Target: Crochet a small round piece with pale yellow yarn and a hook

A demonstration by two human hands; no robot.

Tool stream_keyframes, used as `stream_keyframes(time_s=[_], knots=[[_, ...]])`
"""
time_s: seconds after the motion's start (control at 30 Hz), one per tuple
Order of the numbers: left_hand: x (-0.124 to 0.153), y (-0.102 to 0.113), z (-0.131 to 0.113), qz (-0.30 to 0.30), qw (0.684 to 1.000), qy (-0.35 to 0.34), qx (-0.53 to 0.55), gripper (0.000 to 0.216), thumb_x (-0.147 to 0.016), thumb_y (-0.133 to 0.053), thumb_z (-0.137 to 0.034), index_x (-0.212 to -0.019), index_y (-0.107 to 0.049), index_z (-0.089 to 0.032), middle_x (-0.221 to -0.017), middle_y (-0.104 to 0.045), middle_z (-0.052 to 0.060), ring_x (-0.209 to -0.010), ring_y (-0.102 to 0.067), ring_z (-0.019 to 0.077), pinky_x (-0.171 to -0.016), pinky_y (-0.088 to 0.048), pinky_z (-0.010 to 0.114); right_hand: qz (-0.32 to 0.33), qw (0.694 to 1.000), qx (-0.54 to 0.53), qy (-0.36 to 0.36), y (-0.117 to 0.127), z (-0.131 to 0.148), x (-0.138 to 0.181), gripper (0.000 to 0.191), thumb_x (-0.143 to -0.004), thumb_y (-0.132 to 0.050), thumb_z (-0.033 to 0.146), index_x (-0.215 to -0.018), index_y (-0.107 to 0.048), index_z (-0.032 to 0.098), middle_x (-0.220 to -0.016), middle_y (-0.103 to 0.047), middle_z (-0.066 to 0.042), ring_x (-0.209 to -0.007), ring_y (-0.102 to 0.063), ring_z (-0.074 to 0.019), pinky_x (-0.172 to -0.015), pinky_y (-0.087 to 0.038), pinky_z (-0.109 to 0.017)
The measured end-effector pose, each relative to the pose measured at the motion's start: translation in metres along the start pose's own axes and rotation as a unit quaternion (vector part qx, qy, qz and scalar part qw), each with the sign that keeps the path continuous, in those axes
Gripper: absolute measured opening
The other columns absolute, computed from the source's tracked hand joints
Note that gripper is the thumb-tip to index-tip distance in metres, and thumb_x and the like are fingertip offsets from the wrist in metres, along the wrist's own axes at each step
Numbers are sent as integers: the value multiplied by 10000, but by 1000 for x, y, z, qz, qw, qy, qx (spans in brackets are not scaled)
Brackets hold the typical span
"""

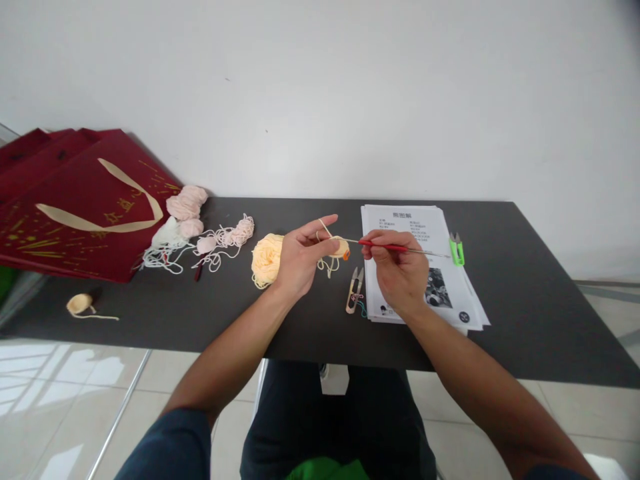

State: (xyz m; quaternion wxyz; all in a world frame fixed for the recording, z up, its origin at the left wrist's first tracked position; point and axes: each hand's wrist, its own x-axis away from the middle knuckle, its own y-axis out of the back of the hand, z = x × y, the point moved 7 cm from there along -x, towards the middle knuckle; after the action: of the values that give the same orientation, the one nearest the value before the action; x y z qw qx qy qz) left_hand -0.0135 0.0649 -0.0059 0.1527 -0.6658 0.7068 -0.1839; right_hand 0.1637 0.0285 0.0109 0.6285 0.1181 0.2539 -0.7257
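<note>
Between thumb and fingers my left hand [301,259] pinches a small pale yellow crochet piece [342,248] with an orange marker on its edge. A strand of yellow yarn runs over the raised index finger. My right hand [400,267] grips a crochet hook [383,247] with a red handle, its thin metal tip pointing left and reaching the crochet piece. Whether the hook is through a stitch is too small to tell. A yellow yarn ball [267,260] lies just left of my left hand, partly behind it.
Thread snips [355,291] lie left of the printed sheets [400,217], and green snips [457,249] lie on their right edge. Pink yarn [235,233] and white yarn [167,237] sit by a dark red bag [90,200]. A cream crochet piece [80,304] lies far left on the dark table [540,320].
</note>
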Motion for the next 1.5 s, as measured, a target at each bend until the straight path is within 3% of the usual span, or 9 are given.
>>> stream_keyframes(time_s=[0.2, 0.27, 0.5, 0.7, 0.9, 1.13, 1.3, 1.5], knots=[[2, 6, -3, -50, 991, -55, -114, 422, -671, -821, -122, -1088, -813, -187, -696, -662, -49, -602, -580, 80, -624, -482, 230, 25, 984, 142, 109, -2, 20, 3, 57, -929, -733, 243, -944, -717, 295, -950, -780, -23, -891, -735, -191, -801, -604, -382], [3, 6, -6, -51, 985, -80, -143, 405, -697, -800, -130, -1097, -814, -194, -689, -654, -50, -596, -575, 83, -610, -477, 231, 20, 982, 153, 111, -2, 24, 5, 56, -927, -736, 247, -944, -718, 298, -946, -781, -22, -886, -735, -194, -799, -601, -384], [5, 2, -9, -6, 983, -93, -155, 368, -708, -788, -131, -1063, -835, -218, -712, -645, -37, -612, -559, 89, -616, -473, 242, -18, 998, -22, -49, 9, -1, -7, 143, -883, -804, 310, -909, -675, 254, -892, -774, 5, -648, -642, -121, -584, -516, -282], [2, 0, -6, 33, 991, -72, -111, 328, -699, -825, -132, -1012, -844, -230, -733, -669, -22, -621, -569, 86, -610, -466, 233, -27, 988, -108, -107, 11, -9, -12, 214, -810, -879, 313, -865, -684, 241, -839, -774, 14, -622, -625, -100, -576, -518, -250], [5, -1, -2, 13, 993, -64, -100, 246, -722, -843, -176, -964, -833, -219, -741, -720, -7, -641, -630, 102, -648, -515, 243, -10, 973, -134, -186, 4, -26, -4, 180, -845, -854, 336, -917, -707, 261, -906, -813, 25, -710, -735, -104, -674, -649, -239], [6, -3, 2, -8, 996, -54, -72, 198, -714, -868, -174, -904, -823, -207, -740, -744, -2, -650, -651, 95, -646, -508, 217, -34, 961, -165, -220, -9, -29, 6, 118, -857, -845, 297, -921, -756, 252, -954, -842, 18, -797, -791, -83, -790, -679, -177], [6, -2, 0, -16, 994, -81, -70, 266, -724, -861, -178, -984, -826, -226, -794, -726, -14, -684, -633, 86, -671, -514, 215, -54, 961, -155, -221, -8, -30, 7, 142, -848, -853, 309, -931, -753, 251, -918, -840, 23, -771, -797, -95, -775, -694, -196], [7, -1, -2, -25, 992, -90, -84, 359, -730, -870, -266, -1085, -820, -242, -792, -707, -18, -680, -616, 97, -672, -541, 240, -29, 966, -145, -211, -11, -29, 6, 116, -891, -812, 316, -956, -736, 257, -932, -839, 28, -765, -798, -89, -800, -692, -202]])
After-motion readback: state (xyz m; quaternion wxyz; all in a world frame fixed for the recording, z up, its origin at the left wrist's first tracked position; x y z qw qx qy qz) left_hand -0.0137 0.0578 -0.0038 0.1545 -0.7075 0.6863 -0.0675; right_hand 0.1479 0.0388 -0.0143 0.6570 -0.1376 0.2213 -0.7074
